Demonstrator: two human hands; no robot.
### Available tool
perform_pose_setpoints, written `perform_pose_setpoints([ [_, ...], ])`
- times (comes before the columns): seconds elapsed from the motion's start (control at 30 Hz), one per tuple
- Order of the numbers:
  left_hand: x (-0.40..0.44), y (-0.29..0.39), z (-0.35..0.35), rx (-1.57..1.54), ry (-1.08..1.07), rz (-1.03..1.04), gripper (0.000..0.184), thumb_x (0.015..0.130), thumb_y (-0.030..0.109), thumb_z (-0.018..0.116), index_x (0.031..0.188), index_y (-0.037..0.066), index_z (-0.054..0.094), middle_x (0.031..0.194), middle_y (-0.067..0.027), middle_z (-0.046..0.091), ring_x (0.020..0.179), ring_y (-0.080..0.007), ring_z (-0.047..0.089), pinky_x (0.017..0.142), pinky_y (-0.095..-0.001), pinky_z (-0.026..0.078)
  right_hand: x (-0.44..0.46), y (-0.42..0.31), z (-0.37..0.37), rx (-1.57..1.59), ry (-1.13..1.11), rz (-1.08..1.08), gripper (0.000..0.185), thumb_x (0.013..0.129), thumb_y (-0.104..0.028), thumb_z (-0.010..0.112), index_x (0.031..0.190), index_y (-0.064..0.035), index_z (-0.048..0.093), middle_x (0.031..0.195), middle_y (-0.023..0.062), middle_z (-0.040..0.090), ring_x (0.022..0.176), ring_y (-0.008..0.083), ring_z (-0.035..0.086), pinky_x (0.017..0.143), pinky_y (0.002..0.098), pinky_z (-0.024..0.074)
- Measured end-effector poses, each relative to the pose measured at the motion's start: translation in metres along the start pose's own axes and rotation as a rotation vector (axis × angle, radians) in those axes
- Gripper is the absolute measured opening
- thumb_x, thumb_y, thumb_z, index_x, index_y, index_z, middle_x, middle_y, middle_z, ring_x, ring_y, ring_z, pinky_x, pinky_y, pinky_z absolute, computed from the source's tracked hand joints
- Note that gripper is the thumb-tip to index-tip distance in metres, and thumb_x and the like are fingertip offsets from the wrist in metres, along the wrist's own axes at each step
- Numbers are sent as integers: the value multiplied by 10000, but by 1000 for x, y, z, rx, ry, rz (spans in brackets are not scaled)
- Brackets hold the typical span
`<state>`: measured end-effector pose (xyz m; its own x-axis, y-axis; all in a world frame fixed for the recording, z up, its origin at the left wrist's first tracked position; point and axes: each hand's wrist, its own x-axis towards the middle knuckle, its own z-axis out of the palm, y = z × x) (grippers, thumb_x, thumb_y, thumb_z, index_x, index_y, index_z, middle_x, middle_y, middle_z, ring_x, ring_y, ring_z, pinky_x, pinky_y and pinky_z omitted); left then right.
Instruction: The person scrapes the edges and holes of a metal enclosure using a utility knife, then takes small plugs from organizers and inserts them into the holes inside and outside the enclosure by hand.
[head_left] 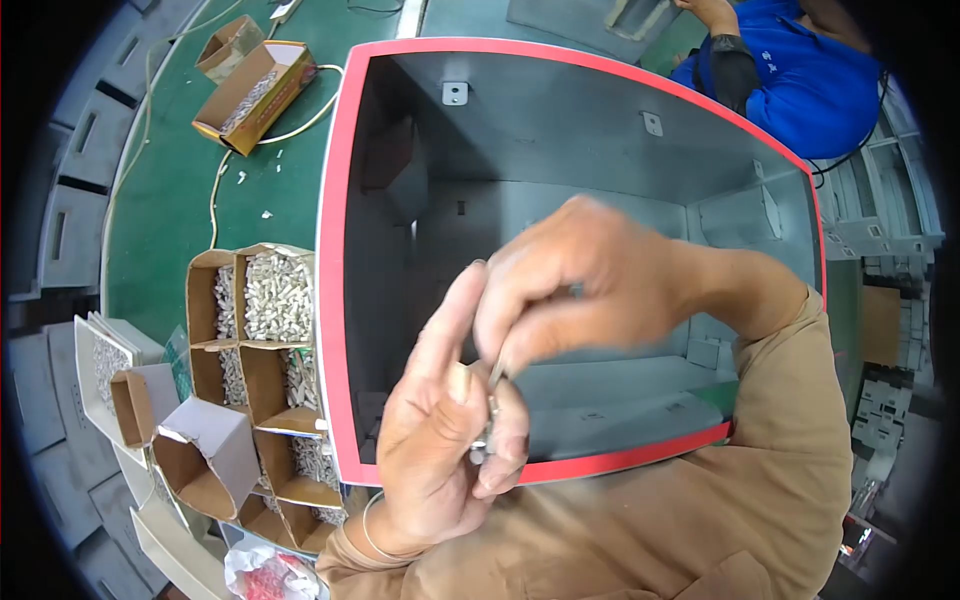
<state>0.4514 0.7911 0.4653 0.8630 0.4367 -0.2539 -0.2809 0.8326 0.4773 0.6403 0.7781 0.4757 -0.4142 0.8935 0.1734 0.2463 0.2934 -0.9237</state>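
Note:
My left hand (440, 450) is held palm up with its fingers curled around a few small silvery metal pieces (482, 447), too small to name exactly. Just above it, my right hand (575, 290) is blurred by motion. Its thumb and fingertips pinch together at a thin metal piece (496, 374) by the left fingers; how far that piece extends is hidden. Both hands are in front of a large grey metal box (600, 400) lying with its open side toward me, its rim lined with a red strip (338, 250).
Left of the box, cardboard compartments (240, 345) hold many small metal parts (278, 298). A yellow carton (255, 100) with more parts sits on the green table (160, 190). A plastic bag (270, 572) lies low left. A co-worker in blue (815, 85) is beyond the box.

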Motion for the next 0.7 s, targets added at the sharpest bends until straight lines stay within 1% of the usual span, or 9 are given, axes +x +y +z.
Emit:
perform_pose_setpoints([
  [0.03,1,0,0,-63,-9,37,653,846,271,480,1321,50,90,599,-82,467,364,-74,322,314,-175,277,-7,4,-8,37,58,114,62,732,-85,597,770,-36,598,660,36,577,545,91,515,455,217,385],
  [0.1,-1,-1,-1,-106,35,78,444,884,240,397,1224,-3,247,603,-85,465,380,-78,336,322,-179,281,-26,23,-28,34,309,464,67,747,-77,571,790,-30,592,650,20,571,509,66,493,428,195,378],
  [0.13,-3,-2,-2,-134,57,80,368,895,234,367,1156,-24,333,605,-88,466,387,-79,341,327,-182,285,-45,57,-42,15,431,556,99,741,-96,559,805,-26,589,668,24,573,507,69,486,438,205,386],
  [0.17,-3,-3,-3,-145,28,77,321,900,231,351,1091,-27,362,606,-90,466,391,-79,343,331,-184,289,-72,99,-52,-5,552,645,131,736,-115,547,820,-23,585,686,28,575,506,72,479,448,214,394],
  [0.23,-3,-5,-5,-163,-25,73,282,909,226,319,962,-32,420,608,-94,466,400,-79,347,339,-189,297,-134,166,-61,-154,635,890,143,765,-108,504,858,-23,571,670,38,561,495,70,468,439,216,393],
  [0.3,-2,-4,-4,-171,-38,43,274,909,222,319,912,-28,430,607,-97,466,405,-78,351,343,-192,302,-167,193,-51,-405,547,1130,125,767,-94,484,839,-35,569,688,73,574,549,137,524,491,263,424],
  [0.4,-2,-5,-5,-194,-39,33,267,911,202,308,893,-34,432,616,-104,469,414,-81,363,342,-198,306,-190,223,-33,-633,479,1031,107,762,-95,492,827,-43,560,732,117,588,664,236,563,586,339,443],
  [0.5,-1,-4,-4,-208,-29,33,258,911,189,303,890,-34,431,624,-108,470,417,-83,368,341,-199,306,-194,239,-25,-774,372,1011,98,750,-105,508,813,-47,554,782,134,591,761,300,553,663,390,429],
  [0.7,-2,-2,-5,-149,-40,34,231,910,184,303,871,-14,415,615,-98,447,413,-95,357,324,-199,285,-195,245,-23,-806,393,1026,100,753,-132,504,794,-56,554,773,128,592,768,298,551,666,387,428],
])
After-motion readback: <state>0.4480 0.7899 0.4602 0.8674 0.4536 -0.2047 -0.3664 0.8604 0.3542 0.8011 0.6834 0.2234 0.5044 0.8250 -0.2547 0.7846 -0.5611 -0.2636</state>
